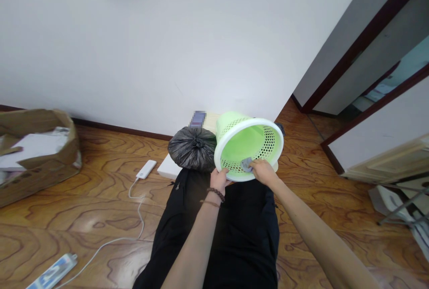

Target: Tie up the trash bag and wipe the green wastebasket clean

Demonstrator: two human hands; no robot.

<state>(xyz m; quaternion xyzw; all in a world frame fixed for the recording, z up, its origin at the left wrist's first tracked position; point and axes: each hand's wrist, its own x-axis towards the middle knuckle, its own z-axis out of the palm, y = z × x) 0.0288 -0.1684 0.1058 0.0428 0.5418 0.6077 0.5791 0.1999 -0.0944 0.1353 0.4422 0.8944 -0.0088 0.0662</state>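
Note:
A light green plastic waste basket (231, 123) with a white rim and perforated sides lies tilted over my lap, its mouth facing me. My left hand (219, 179) grips the near left part of its rim. Inside the mouth, my right hand (263, 170) is closed on a small grey cloth (246, 164) by the perforated lower wall. Just left of the basket rests a tied black garbage bag (193, 148), apart from my hands. A white flat box (170, 167) shows partly beneath the bag.
A cardboard box (40, 164) with papers stands at the far left. On the wooden floor lie a white power bank (146, 169), its cable, and a power strip (53, 272). A white wall (161, 56) rises ahead; a doorway and a metal-legged rack are at right.

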